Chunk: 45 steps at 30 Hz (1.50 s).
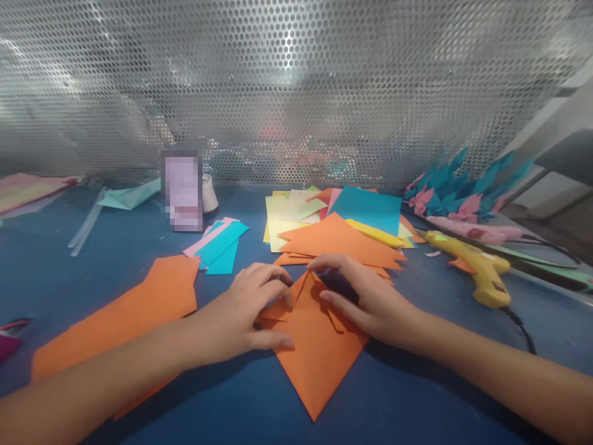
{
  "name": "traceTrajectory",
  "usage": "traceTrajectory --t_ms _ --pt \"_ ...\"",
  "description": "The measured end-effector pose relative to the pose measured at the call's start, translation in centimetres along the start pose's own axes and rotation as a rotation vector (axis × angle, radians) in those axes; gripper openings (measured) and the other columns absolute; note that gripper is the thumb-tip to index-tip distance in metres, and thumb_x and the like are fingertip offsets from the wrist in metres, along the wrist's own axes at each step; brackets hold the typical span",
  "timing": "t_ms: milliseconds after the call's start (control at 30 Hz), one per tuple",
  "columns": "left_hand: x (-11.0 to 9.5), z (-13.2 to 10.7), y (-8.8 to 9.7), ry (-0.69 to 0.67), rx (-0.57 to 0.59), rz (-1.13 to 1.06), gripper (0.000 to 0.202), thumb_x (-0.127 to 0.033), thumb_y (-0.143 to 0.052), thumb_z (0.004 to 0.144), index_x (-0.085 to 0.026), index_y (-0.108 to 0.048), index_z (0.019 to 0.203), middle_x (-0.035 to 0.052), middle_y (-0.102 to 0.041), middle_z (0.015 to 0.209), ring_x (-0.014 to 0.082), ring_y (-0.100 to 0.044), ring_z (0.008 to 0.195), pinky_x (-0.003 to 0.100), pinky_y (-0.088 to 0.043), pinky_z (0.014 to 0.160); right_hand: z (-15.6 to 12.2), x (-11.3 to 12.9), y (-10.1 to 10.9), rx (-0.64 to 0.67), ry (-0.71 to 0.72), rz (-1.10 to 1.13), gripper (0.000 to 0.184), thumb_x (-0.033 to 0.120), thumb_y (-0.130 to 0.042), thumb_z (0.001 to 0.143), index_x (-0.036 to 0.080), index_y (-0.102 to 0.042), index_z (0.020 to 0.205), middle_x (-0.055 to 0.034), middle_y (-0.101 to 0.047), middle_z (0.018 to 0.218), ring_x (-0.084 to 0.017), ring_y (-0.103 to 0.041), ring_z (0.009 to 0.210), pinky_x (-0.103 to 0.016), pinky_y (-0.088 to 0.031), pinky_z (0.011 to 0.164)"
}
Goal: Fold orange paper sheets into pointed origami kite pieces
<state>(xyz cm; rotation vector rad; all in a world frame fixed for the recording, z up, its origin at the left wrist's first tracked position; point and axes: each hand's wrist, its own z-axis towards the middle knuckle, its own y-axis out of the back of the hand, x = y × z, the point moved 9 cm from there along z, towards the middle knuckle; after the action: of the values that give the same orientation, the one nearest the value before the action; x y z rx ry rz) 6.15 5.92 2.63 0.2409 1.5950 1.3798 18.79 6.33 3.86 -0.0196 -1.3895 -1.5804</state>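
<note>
A folded orange paper [319, 358] lies in front of me as a kite shape, one corner pointing towards me and small flaps folded near its upper part. At its left side, my left hand [264, 309] holds it, with curled fingers on the left flap and the thumb on the surface. My right hand [365, 296] grips the upper right side. Its index finger touches the top corner and its thumb rests by the right flap. The fingers hide parts of both side edges.
Left lies a large orange sheet [143, 303]. Beyond are blue and pink strips [225, 247], a pixelated phone-like panel [183, 191], a white roll [210, 193] and stacked coloured papers [365, 207] with a yellow cutter [375, 233]. A yellow glue gun [482, 266] lies right, below blue-pink paper shapes [467, 191].
</note>
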Motion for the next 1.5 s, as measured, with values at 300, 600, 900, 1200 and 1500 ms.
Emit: traceTrajectory --t_ms 300,600,900,1200,1500 --pt "0.4 0.0 1.2 0.044 -0.122 -0.179 0.025 -0.025 -0.07 0.076 -0.023 -0.051 0.092 0.0036 -0.047 0.109 0.0191 -0.049 0.101 0.033 -0.043 0.088 0.0 -2.2 -0.3 -0.043 -0.229 0.542 0.042 0.026 -0.054 0.088 0.026 -0.031 0.123 -0.0058 -0.056 0.104 -0.011 -0.059 0.073 -0.025 -0.052 0.062" --pt "3.1 -0.2 2.5 0.212 -0.322 -0.452 0.017 -0.023 -0.068 0.075 -0.02 -0.051 0.079 -0.0017 -0.051 0.08 0.0122 -0.05 0.073 0.024 -0.046 0.065 -0.1 -2.2 0.9 -0.09 -0.2 0.398 0.025 0.047 -0.042 0.094 0.023 -0.05 0.091 -0.0005 -0.053 0.08 -0.012 -0.053 0.063 -0.023 -0.05 0.053" --pt "4.0 -0.2 2.9 0.291 -0.344 -0.471 0.013 -0.027 -0.069 0.074 -0.018 -0.061 0.077 -0.0001 -0.059 0.075 0.0124 -0.056 0.066 0.025 -0.049 0.06 0.1 -3.1 0.5 -0.086 -0.255 0.512 0.027 0.041 -0.069 0.076 0.019 -0.056 0.084 0.0011 -0.054 0.075 -0.012 -0.057 0.068 -0.023 -0.052 0.06" --pt "0.7 -1.2 5.4 0.023 -0.545 -0.248 0.008 -0.015 -0.062 0.081 -0.022 -0.066 0.081 0.0017 -0.064 0.087 0.0142 -0.061 0.079 0.027 -0.051 0.068 -0.5 -1.8 3.1 -0.341 -0.15 0.419 0.023 0.036 -0.068 0.079 0.021 -0.052 0.078 0.0012 -0.058 0.075 -0.009 -0.058 0.051 -0.021 -0.052 0.046" --pt "-4.5 -3.0 5.3 -0.412 -0.567 0.104 0.025 0.0 -0.048 0.078 -0.024 -0.045 0.085 0.0006 -0.063 0.08 0.0151 -0.056 0.073 0.03 -0.048 0.069 -1.4 3.5 4.6 -0.32 0.229 -0.083 0.016 0.009 -0.052 0.087 0.025 -0.058 0.086 -0.002 -0.073 0.089 -0.016 -0.071 0.083 -0.026 -0.057 0.071"
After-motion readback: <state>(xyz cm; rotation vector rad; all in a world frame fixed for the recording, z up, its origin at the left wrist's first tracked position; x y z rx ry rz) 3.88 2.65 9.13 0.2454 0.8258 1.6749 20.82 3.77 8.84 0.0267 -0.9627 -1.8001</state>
